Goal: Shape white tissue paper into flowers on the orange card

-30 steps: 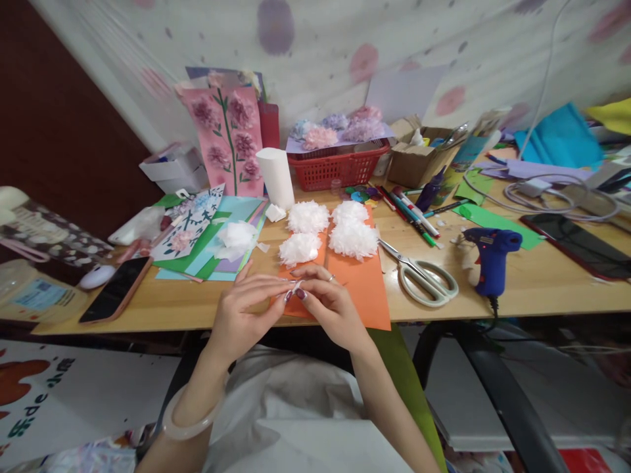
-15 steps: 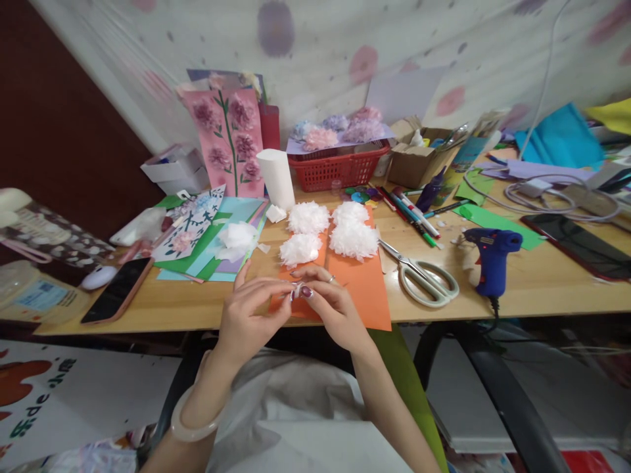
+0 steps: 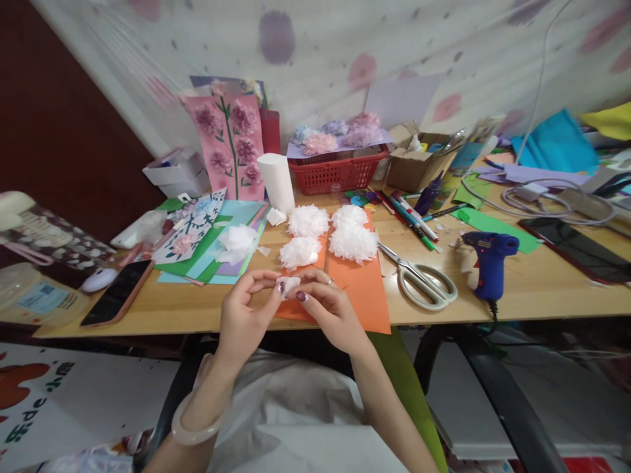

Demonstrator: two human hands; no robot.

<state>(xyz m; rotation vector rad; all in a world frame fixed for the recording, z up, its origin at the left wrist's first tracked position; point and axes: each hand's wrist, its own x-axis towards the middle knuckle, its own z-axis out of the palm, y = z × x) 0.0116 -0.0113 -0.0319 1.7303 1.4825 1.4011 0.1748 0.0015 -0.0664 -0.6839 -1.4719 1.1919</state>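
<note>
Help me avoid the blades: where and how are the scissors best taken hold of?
Probably by the pale handle loops, coming from the near right: the scissors lie flat, loops toward the front edge of the table, blades pointing away and left.

My workplace is a craft area: the bench [image 3: 185,307] carries scissors [image 3: 426,281], a glue gun [image 3: 490,259], markers [image 3: 413,218], orange paper [image 3: 363,295] and artificial flowers [image 3: 320,142].

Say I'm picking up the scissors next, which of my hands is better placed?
Probably your right hand. The scissors lie on that side, handles nearer you than the blades. Your left hand is farther off, and its thumb presses on the small white piece.
</note>
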